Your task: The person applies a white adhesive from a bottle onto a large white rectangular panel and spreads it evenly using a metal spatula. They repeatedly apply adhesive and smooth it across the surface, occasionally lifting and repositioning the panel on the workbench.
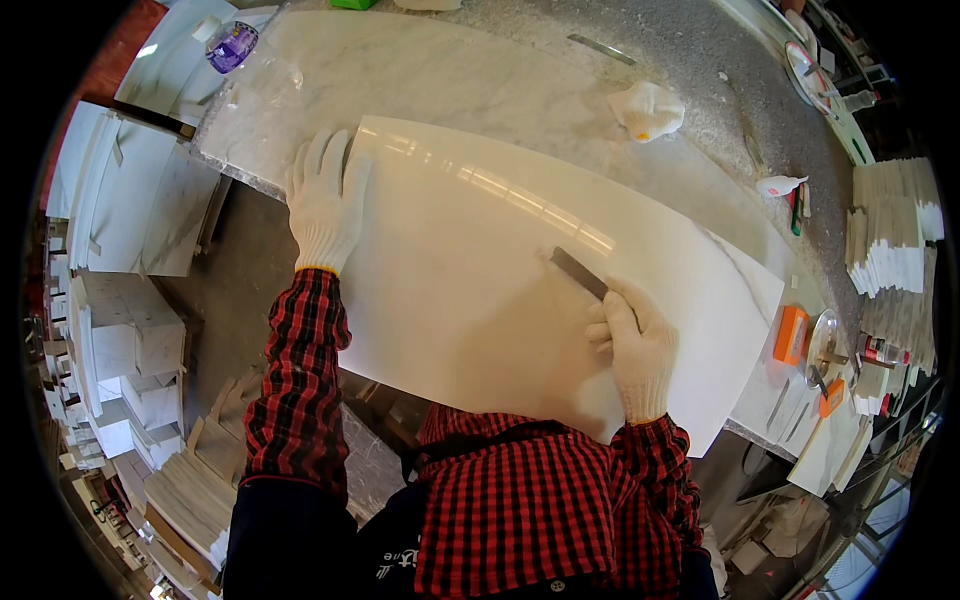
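crumpled rag (648,109) and orange box (790,334) lie beyond the white slab (470,270).

Orange rectangular box (790,334) on worktop (690,60), near right edge, just beside white slab's right corner. Clear plastic bottle with purple label (231,45) lying at worktop's far left corner. Small white tube with red end (780,185) toward right edge. No signs, no screens.
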{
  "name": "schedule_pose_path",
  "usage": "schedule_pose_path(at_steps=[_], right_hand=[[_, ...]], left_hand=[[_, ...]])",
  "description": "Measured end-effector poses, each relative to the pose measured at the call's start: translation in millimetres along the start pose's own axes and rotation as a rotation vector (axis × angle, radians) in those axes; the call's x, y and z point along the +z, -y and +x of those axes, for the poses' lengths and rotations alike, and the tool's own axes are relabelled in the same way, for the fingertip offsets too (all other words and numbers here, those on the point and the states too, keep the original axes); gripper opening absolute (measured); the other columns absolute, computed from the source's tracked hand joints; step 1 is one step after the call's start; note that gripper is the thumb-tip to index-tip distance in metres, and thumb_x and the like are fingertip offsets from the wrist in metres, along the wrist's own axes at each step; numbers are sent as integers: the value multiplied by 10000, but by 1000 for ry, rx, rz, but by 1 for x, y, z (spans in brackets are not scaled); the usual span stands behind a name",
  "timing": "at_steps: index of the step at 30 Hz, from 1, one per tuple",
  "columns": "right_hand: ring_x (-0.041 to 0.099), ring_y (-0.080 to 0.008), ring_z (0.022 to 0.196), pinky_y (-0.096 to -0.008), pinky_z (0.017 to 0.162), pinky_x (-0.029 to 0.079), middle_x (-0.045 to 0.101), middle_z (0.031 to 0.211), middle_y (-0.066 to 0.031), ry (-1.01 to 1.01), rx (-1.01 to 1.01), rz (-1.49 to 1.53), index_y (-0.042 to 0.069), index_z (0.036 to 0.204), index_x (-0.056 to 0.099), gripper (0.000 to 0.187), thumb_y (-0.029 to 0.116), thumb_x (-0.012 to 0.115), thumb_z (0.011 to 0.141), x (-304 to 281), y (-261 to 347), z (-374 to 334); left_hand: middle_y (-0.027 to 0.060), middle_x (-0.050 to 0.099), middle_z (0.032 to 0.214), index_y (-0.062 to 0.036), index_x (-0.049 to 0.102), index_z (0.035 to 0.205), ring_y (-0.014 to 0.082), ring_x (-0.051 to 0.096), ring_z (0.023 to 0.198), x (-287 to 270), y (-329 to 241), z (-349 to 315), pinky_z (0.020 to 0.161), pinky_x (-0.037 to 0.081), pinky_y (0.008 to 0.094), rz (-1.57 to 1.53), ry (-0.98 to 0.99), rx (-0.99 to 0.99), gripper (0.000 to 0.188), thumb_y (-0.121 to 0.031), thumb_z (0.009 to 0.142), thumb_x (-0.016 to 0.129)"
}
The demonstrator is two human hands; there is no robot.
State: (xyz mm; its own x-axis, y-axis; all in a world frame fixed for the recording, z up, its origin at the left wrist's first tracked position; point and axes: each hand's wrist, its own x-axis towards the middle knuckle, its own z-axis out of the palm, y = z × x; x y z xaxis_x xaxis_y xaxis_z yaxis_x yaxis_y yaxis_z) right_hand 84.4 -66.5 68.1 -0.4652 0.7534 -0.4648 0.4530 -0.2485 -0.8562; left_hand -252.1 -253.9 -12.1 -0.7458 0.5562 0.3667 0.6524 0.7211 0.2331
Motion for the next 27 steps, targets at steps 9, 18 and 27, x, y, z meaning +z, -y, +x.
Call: schedule_pose_path(at_steps=[9, 18, 27], right_hand=[[694, -116, 737, -258, 664, 535, 761, 917, -93, -25, 30, -6, -22, 1280, 712, 321, 171, 603, 1048, -12, -2, -5], [711, -133, 728, -271, 662, 548, 768, 885, -112, -89, -200, -158, -22, 1251, 732, 281, 113, 637, 1024, -7, -22, -14], [732, -153, 768, -293, 676, 569, 774, 929, -127, -299, -572, -387, -32, 1199, 733, 232, 74, 685, 998, -24, -47, -13]], left_hand=[[110, 512, 1560, -120, 583, 1462, 326, 401, 1482, 4, 3, -2, 1266, 231, 505, 8, -20, -11, 533, -467, 1061, 523], [103, 512, 1560, -130, 586, 1457, 321, 404, 1480, 5, 3, 0, 1268, 231, 509, -6, -26, -6, 529, -470, 1057, 527], [109, 513, 1568, -123, 570, 1487, 323, 395, 1492, 3, 2, 1, 1258, 257, 469, 34, -6, -14, 536, -459, 1073, 508]])
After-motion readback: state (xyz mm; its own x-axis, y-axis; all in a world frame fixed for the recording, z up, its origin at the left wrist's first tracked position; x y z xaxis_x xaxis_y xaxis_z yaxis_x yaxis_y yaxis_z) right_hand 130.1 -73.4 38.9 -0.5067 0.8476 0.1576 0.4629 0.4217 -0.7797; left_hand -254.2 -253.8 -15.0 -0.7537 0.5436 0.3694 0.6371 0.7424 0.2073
